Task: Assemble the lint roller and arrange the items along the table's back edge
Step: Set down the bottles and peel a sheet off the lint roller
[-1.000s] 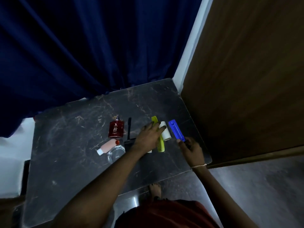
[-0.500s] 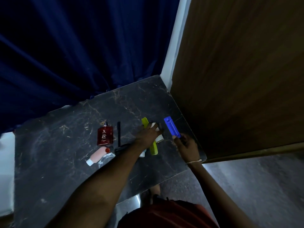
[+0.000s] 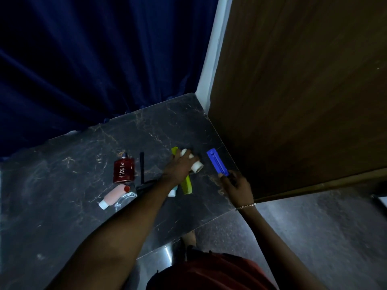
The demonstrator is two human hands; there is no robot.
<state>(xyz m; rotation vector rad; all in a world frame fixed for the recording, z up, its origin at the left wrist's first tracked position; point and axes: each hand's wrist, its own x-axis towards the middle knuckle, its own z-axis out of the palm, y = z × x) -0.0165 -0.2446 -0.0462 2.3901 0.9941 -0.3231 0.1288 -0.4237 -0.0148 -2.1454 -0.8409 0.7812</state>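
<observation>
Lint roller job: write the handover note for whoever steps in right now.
Left hand: closed over the white lint roll, which lies on the table beside the green comb.
Right hand: holding the near end of the blue roller handle at the table's right edge.
Red perfume bottle, pink bottle, black comb and a clear glass piece lie mid-table.
Done: both roller parts in hand.
Left: join roll to handle, then line everything along the back edge by the blue curtain.

The table is black marble with pale veins. The handle is blue, the comb yellow-green, the perfume bottle dark red.
</observation>
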